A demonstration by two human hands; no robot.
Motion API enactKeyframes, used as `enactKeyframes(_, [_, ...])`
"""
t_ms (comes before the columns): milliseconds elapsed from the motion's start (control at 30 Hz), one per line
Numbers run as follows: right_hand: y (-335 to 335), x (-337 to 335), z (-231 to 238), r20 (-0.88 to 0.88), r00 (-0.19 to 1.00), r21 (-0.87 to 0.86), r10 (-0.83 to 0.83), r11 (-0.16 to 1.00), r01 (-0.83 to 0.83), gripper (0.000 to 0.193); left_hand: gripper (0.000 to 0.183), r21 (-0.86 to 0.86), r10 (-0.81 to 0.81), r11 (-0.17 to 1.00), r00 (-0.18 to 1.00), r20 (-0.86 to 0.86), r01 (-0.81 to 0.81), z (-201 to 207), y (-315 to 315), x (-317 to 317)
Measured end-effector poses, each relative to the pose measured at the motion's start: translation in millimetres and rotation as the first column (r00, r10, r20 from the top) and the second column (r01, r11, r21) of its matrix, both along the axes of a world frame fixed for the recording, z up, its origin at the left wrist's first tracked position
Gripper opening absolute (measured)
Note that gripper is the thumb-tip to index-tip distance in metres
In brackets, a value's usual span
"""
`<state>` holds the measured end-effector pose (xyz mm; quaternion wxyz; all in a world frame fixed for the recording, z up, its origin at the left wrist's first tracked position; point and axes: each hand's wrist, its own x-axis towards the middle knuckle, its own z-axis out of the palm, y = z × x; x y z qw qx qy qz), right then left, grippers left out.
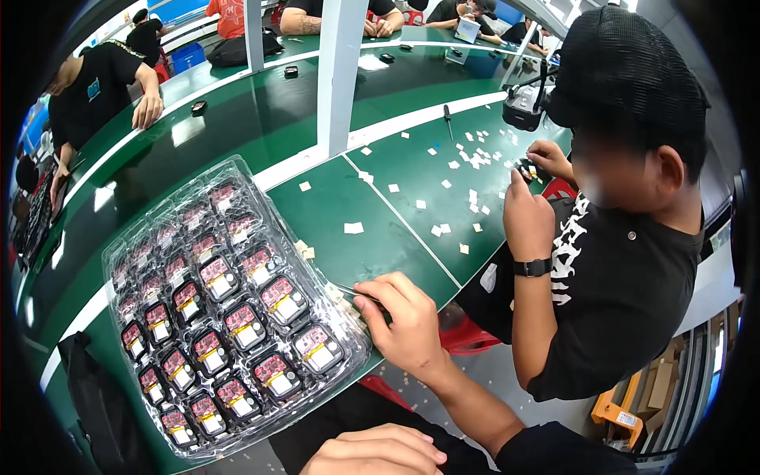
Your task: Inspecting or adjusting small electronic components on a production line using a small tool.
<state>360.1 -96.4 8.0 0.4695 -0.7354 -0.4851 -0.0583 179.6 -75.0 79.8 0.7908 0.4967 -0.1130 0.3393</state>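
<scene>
A clear plastic blister tray (252, 176) stands tilted before me at the left on the green bench, its pockets filled with small black watch-like cases (277, 376). Inside each case show a red circuit board, a yellow strip and a white block. My right hand (405, 324) is at the tray's right edge, thumb and forefinger pinched on thin metal tweezers (343, 288). The tweezers' tips lie near a small heap of pale square pieces (346, 310) beside the tray. Low in the picture, my left hand (376, 451) rests over my lap, fingers stretched out and holding nothing visible.
At the right a co-worker (625, 261) in a black cap handles a small device (529, 169). Scattered white squares (475, 158) and a screwdriver (449, 123) lie on the bench. A white post (338, 79) rises behind the tray. Beyond runs a green conveyor (237, 103) with more people.
</scene>
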Motion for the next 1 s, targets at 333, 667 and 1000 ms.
enactKeyframes(333, [2,1,3,0.005,1.0,0.009,-0.002,1.0,0.002,0.013,0.038,0.605,0.152,0.78,0.889,-0.432,0.161,-4,20,-4])
enactKeyframes(667, [2,-2,5,0.039,0.999,-0.002,0.032,0.999,-0.032,0.011,0.048,0.684,0.222,0.706,0.861,-0.457,0.181,-12,14,-14])
enactKeyframes(1000, [-8,-3,23,0.185,0.981,-0.169,0.054,0.985,-0.022,0.014,0.049,0.678,0.196,0.717,0.885,-0.422,0.164,-10,13,-20])
